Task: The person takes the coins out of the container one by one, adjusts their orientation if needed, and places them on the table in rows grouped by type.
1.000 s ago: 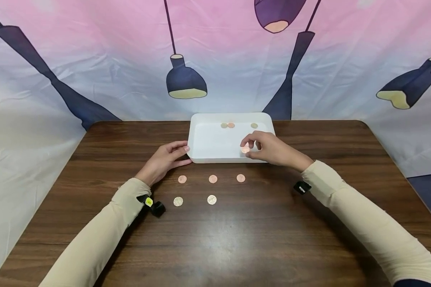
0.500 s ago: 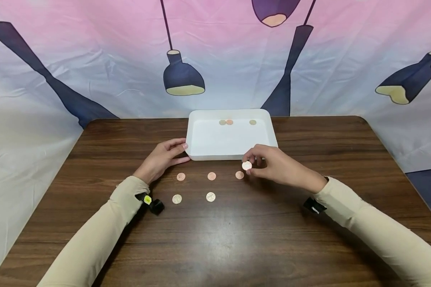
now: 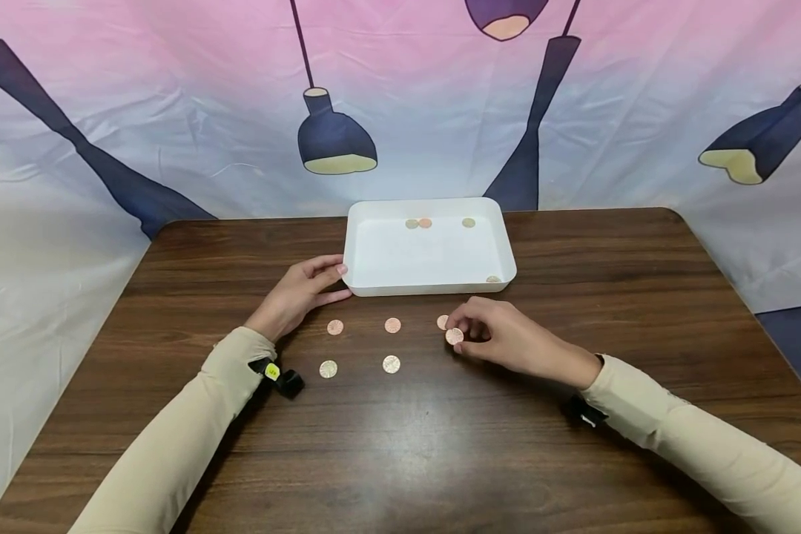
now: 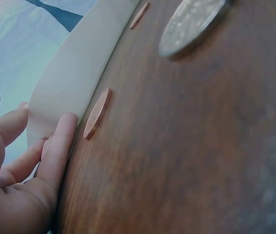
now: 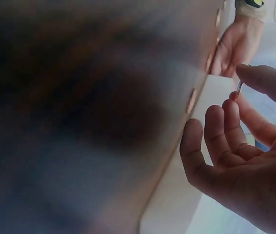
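In the head view my right hand [image 3: 510, 341] pinches a coppery coin [image 3: 454, 337] between thumb and fingertips, slightly above the table. Just behind it lies another copper coin [image 3: 443, 322], partly covered. The right wrist view shows the held coin [image 5: 239, 89] edge-on at the fingertips. My left hand [image 3: 297, 297], its fingers fairly straight, touches the front left corner of the white tray [image 3: 423, 290]. In the left wrist view one finger [image 4: 60, 146] lies against the tray's outer wall [image 4: 74, 68].
On the wooden table [image 3: 400, 460] lie two more copper coins, left [image 3: 335, 327] and middle [image 3: 392, 325], before two pale coins [image 3: 328, 368]. Inside the tray are two adjoining coins [image 3: 425, 223], a yellowish coin [image 3: 468, 222] and a coin [image 3: 493, 279] by the front right corner. A printed cloth [image 3: 427, 148] hangs behind.
My right hand has come out of the tray toward me with the coin, to beside the rightmost copper coin. The left hand has stayed at the tray. The head view has tilted slightly.
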Demonstrator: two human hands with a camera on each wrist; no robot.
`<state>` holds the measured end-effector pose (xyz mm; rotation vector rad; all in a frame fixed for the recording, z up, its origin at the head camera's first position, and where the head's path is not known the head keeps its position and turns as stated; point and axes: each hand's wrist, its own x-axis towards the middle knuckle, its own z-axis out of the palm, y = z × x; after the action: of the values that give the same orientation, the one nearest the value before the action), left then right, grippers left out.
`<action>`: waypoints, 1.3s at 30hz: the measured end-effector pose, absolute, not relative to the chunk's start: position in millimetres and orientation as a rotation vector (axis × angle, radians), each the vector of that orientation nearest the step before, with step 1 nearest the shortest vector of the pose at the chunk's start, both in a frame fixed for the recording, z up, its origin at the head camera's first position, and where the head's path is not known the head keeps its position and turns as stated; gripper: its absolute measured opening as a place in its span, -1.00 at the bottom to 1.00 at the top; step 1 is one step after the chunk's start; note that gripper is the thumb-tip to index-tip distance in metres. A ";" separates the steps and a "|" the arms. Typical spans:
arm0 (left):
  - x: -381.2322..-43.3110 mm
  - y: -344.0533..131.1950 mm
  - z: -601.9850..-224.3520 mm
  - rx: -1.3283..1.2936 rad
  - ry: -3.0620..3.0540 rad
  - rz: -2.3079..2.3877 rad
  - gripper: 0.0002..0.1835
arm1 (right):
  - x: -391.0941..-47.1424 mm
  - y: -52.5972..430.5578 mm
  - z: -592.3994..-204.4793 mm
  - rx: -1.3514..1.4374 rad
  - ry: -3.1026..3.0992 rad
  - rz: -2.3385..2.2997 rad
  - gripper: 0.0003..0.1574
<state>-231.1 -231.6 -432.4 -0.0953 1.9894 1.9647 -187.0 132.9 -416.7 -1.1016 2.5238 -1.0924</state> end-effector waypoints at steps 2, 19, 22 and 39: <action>-231.2 -231.8 -432.1 -0.095 1.991 1.962 -0.36 | -187.0 131.7 -418.9 -1.104 2.526 -1.060 -0.72; -231.0 -232.4 -433.4 -0.085 1.990 1.966 -0.37 | -185.9 122.5 -425.1 -1.188 2.466 -0.889 -0.87; -231.4 -232.7 -433.5 -0.081 1.986 1.968 -0.37 | -186.1 124.5 -425.1 -1.207 2.462 -0.882 -0.87; -231.1 -231.3 -433.6 -0.094 1.962 2.005 -0.40 | -194.3 139.6 -420.9 -1.209 2.510 -0.888 -0.83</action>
<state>-231.1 -231.3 -433.6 -0.0944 1.9621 2.0053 -194.3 139.6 -420.9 -1.2089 2.5103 -0.8877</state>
